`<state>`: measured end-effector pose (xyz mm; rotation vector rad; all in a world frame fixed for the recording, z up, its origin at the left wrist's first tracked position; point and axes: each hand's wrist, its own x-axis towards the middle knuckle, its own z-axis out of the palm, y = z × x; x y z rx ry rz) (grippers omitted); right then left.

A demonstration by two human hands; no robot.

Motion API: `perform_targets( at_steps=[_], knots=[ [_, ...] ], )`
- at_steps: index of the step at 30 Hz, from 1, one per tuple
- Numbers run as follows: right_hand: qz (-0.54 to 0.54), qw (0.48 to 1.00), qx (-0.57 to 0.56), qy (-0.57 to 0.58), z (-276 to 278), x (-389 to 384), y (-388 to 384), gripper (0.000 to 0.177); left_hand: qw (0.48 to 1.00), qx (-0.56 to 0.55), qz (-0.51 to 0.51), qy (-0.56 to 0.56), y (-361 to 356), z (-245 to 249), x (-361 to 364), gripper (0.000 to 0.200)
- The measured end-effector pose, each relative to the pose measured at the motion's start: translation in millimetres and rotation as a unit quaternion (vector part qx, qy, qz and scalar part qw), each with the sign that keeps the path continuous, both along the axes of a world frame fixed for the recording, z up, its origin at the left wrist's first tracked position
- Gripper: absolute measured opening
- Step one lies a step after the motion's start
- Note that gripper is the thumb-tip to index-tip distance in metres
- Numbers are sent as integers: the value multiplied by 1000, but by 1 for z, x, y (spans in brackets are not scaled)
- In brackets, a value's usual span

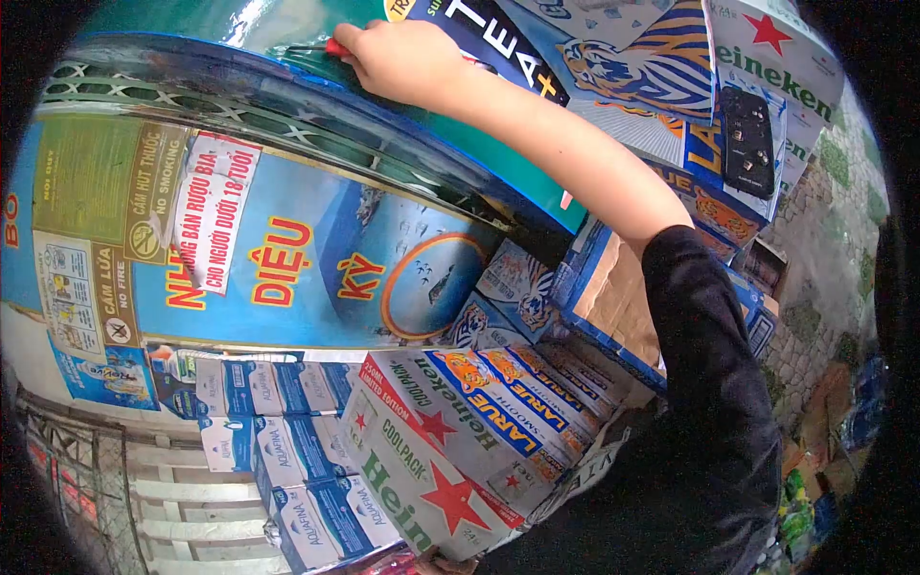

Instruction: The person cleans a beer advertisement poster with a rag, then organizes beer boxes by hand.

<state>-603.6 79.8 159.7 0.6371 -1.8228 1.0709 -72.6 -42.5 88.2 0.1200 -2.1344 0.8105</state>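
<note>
My right hand [407, 62] reaches across the top of the head view, its arm bare below a black sleeve. Its fingers are closed on a red-handled tool [335, 48] with a thin dark shaft, whose exact kind I cannot make out. The shaft points left, over the glossy green panel [216, 50], which carries "TEA+" lettering and a blue edge. A small part of what looks like my left hand [446, 564] shows at the bottom edge, beside a Heineken carton [407, 460]; its fingers are mostly cut off.
Larue cartons [527, 402] and Aquafina cartons [307, 522] are stacked below. A blue sign [316, 259] stands under the panel. At right, a black device with knobs [747, 142] rests on tiger-printed cartons [661, 62], near an opened cardboard box [613, 297] and paving [829, 259].
</note>
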Motion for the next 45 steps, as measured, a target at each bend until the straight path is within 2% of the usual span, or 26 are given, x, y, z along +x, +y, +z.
perform_targets(
  at_steps=[3,19,22,45],
  knots=[
    [22,1000,20,-6,4,1,6,15,1000,3,-3,5,1,-2,-3,24],
    [-4,998,62,15,2,-3,9,19,1000,-7,-12,5,-4,-1,-11,24],
    [-12,998,50,34,1,-3,8,18,1000,-6,-12,8,-5,-3,-10,24],
    [15,999,17,-30,-21,1,6,13,999,-1,-17,34,-7,-13,-5,24]
  ],
)
